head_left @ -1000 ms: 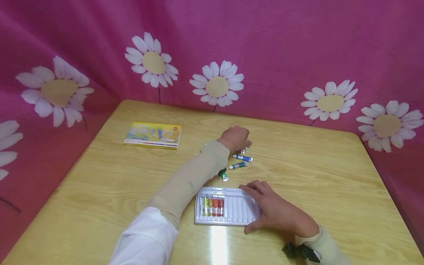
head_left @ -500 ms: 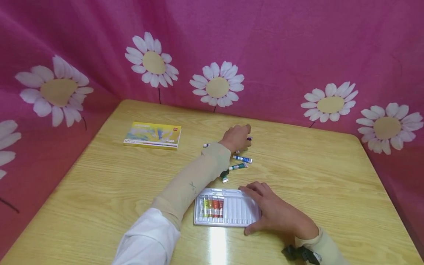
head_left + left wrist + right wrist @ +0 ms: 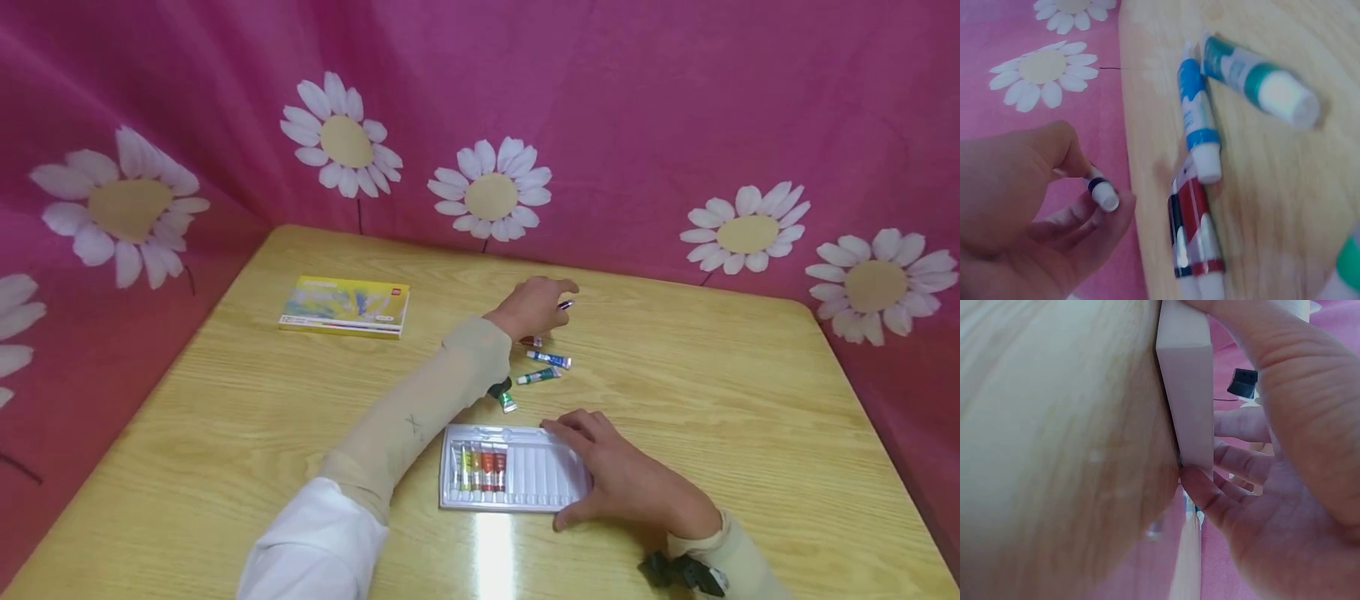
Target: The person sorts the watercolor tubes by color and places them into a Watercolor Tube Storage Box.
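My left hand [image 3: 529,307] pinches a small paint tube [image 3: 1104,194] between thumb and fingers. It has a white cap and a dark band; its purplish tail [image 3: 566,305] pokes out past the fingers in the head view. Close by lie a blue paint tube [image 3: 549,359], a dark green one [image 3: 538,376], and a red tube [image 3: 1196,219] side by side with a black tube [image 3: 1179,240]. My right hand [image 3: 630,475] grips the right end of a white plastic tray [image 3: 543,471], thumb at the near edge, fingers at the far edge.
Several yellow to red tubes [image 3: 483,468] fill the tray's left slots. A lighter green tube [image 3: 507,402] lies behind the tray, partly hidden by the left wrist. A yellow printed box [image 3: 345,307] sits at the back left. Pink flowered cloth [image 3: 615,108] surrounds the wooden table.
My left hand has risen slightly from the loose tubes, and the pinched tube now shows beyond its fingers. The right hand and the tray have stayed in place.
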Demonstrator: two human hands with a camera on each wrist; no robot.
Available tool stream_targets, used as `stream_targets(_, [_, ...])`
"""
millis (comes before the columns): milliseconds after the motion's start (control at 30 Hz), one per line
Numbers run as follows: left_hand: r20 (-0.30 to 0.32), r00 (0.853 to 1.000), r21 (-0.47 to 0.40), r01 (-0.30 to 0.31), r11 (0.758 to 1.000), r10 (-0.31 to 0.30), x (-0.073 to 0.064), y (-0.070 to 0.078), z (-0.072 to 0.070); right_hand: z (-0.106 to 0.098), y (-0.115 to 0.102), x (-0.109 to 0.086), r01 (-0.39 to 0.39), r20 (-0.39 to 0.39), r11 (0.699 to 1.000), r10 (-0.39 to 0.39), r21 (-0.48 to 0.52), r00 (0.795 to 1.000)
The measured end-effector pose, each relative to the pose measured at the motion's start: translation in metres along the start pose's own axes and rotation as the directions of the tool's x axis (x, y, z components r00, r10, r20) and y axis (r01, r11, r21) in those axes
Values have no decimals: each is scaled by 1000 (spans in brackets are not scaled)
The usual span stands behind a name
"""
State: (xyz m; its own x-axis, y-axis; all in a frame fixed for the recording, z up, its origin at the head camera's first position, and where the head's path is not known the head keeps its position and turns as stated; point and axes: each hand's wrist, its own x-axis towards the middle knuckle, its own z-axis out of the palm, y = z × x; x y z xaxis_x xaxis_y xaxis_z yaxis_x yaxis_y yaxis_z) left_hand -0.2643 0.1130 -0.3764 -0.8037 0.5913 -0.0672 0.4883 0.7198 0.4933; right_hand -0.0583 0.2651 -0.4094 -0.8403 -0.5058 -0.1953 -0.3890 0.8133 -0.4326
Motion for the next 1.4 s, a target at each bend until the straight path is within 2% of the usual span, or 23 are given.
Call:
stream_targets(167, [16, 999, -18, -33, 999, 33, -13, -8, -9, 1, 0, 0, 9, -4, 1000, -9, -2, 1000])
stream_targets(300, [-3, 999, -34, -51, 998, 51, -23, -15, -10, 2, 1, 0, 12, -5, 1000, -12, -13, 1000])
stream_targets(500, [0, 999, -218, -51, 975, 52, -39, -22, -8, 1, 0, 0, 3, -3, 1000, -3, -25, 1000])
stream_targets(667, [-3, 997, -233, -70, 970, 71, -53, -25, -10, 3, 0, 0, 4, -16, 999, -4, -33, 1000])
stream_targets(800, [3, 998, -279, -66, 958, 70, -67, -25, -10, 3, 1, 0, -1, -22, 999, 0, -38, 1000])
stream_targets(967, [18, 998, -290, -59, 955, 67, -83, -24, -10, 4, 1, 1, -7, -11, 999, 6, -32, 1000])
stream_targets(1133, [34, 997, -329, -60, 943, 75, -100, -27, -9, 5, 1, 2, -1, -12, 999, 1, -34, 1000])
stream_targets(1400, [49, 998, -389, -5, 921, 26, -127, -36, -4, 4, -1, 4, 23, -26, 999, -24, -46, 999])
